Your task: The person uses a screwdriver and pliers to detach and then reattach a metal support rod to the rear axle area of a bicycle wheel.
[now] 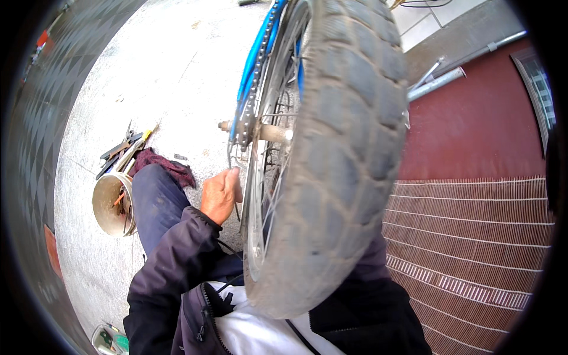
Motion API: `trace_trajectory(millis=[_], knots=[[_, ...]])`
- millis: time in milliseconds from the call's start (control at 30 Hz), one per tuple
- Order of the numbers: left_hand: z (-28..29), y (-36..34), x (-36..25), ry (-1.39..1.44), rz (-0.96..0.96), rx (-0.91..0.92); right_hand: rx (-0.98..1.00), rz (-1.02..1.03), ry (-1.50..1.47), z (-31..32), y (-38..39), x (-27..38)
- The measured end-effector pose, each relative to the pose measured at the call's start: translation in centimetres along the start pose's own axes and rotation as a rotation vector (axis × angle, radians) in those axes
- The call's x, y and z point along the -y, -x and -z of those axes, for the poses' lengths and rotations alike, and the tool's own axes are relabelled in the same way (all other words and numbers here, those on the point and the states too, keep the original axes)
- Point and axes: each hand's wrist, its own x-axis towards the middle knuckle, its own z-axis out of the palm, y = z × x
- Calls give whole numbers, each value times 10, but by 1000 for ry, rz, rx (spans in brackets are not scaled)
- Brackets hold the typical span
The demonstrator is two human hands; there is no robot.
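**Left hand at the rear wheel of a blue bicycle**

The bicycle wheel (331, 154) fills the middle of the view, its knobbly grey tyre (349, 118) running from the top edge down to the person's lap. The axle (260, 131) sticks out to the left at the hub, with the chain (255, 71) and the blue frame tube (251, 56) rising from it toward the top of the picture.

The left hand (220, 195) is raised just below the axle, beside the spokes and rim. Its fingers are curled together and their tips reach in toward the wheel; what they pinch, if anything, I cannot tell. The right hand is hidden behind the tyre.

To the left, on the pale concrete floor (177, 71), a round metal tin (112, 204) stands by the person's knee, with pliers and other hand tools (121, 151) lying just above it and a dark red rag (165, 165) beside them. On the right are a red-brown wall (473, 130) and a ribbed mat (473, 236).
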Motion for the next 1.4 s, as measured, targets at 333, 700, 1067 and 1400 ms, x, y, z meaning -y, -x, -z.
trace_trajectory(millis=[333,700,1067,1400], knots=[[73,-18,23,-317,-149,-171,55,-116,47,-56,-8,-28],[120,-25,39,-90,-86,-165,81,-66,-46,-98,-3,-66],[110,-22,26,-64,-22,-226,-30,-193,9,-79,1,-63],[115,-18,26,-237,-212,-314,34,-74,148,-90,2,-68]])
